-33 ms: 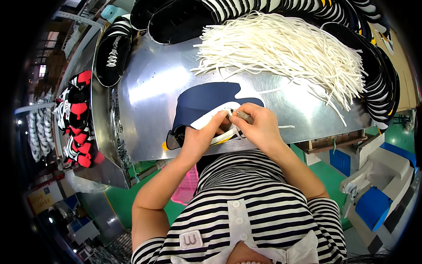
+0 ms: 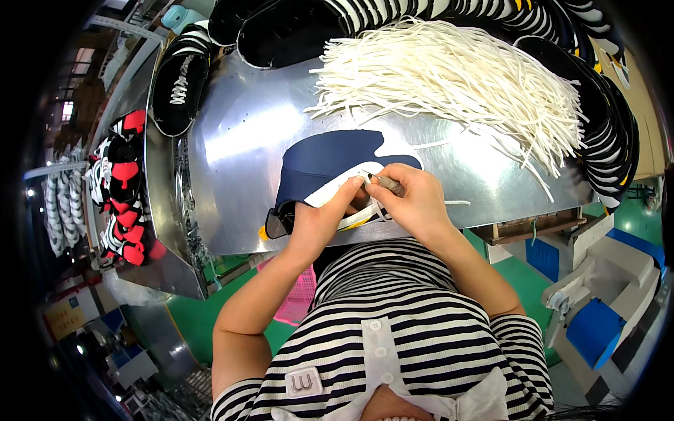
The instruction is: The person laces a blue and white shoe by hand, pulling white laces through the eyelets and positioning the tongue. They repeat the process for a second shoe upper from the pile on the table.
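While the left hand (image 2: 324,216) and right hand (image 2: 419,202) meet over it, one navy-and-white shoe upper (image 2: 316,156) lies on the worktop (image 2: 239,186)

As the left hand pinches the upper's white edge between thumb and fingers, the right hand is closed around one small tool (image 2: 392,186) with a brownish handle, its tip at that edge. The upper is at the worktop's near side, before the person. Beyond it, to the right, spreads one heap of white laces (image 2: 449,84), too many to count. One laced black shoe (image 2: 167,109) sits at the left. Overlapping black-and-white shoes (image 2: 288,38), not countable, line the far side. One pink basket (image 2: 298,298) shows below.
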The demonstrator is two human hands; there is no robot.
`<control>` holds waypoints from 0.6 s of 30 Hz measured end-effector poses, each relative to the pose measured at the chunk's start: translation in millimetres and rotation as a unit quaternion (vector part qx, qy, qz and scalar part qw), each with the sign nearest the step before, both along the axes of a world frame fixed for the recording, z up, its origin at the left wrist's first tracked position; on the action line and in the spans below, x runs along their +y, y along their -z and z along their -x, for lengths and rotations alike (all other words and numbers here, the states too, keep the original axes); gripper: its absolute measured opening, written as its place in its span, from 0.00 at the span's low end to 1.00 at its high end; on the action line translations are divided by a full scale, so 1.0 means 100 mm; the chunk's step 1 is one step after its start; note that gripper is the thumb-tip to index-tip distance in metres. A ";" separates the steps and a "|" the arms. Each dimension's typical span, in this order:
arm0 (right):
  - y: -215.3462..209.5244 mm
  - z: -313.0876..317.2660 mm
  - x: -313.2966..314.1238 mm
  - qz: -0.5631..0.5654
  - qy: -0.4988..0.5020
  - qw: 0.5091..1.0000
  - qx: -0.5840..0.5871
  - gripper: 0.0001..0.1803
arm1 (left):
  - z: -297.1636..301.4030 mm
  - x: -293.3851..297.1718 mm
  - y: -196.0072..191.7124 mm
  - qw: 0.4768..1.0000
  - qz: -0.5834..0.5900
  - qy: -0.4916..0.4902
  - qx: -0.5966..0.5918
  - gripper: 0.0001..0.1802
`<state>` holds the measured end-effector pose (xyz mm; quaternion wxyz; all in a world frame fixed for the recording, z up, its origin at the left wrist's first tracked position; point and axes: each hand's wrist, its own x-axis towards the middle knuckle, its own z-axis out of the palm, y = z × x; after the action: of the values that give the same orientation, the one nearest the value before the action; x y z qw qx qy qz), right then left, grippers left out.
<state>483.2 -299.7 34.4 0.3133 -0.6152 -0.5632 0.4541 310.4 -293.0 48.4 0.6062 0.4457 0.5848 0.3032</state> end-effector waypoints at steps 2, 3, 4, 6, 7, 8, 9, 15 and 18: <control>0.00 0.02 0.00 -0.018 -0.006 1.000 -0.010 0.08 | -0.02 -0.05 0.03 0.999 -0.037 -0.025 -0.001 0.09; -0.01 0.04 0.01 -0.032 -0.011 0.999 -0.013 0.08 | -0.03 -0.07 0.04 0.998 -0.065 -0.027 0.004 0.08; -0.01 0.06 0.02 -0.047 -0.016 0.999 -0.016 0.08 | -0.04 -0.08 0.06 0.995 -0.092 -0.030 0.010 0.08; 0.00 0.10 0.01 -0.071 -0.021 0.996 -0.047 0.08 | -0.04 -0.10 0.06 0.992 -0.119 -0.036 0.019 0.08; 0.00 0.11 0.01 -0.083 -0.023 0.994 -0.062 0.08 | -0.03 -0.09 0.06 0.991 -0.125 -0.033 0.014 0.08; -0.01 0.11 0.00 -0.086 -0.030 0.995 -0.041 0.08 | -0.03 -0.09 0.07 0.991 -0.132 -0.033 0.008 0.08; -0.02 0.09 0.00 -0.090 -0.036 0.995 -0.021 0.08 | -0.02 -0.08 0.08 0.990 -0.138 -0.032 0.002 0.08; -0.07 -0.10 -0.09 -0.041 -0.020 0.989 0.142 0.07 | -0.03 -0.08 0.12 0.988 -0.149 -0.050 0.014 0.07; -0.08 -0.19 -0.04 -0.063 -0.060 0.993 0.084 0.07 | -0.02 -0.07 0.05 0.993 -0.104 -0.048 0.028 0.08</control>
<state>501.9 -303.9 42.4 0.3703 -0.5185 -0.5984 0.4858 312.8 -299.6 43.1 0.5245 0.4863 0.5877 0.3781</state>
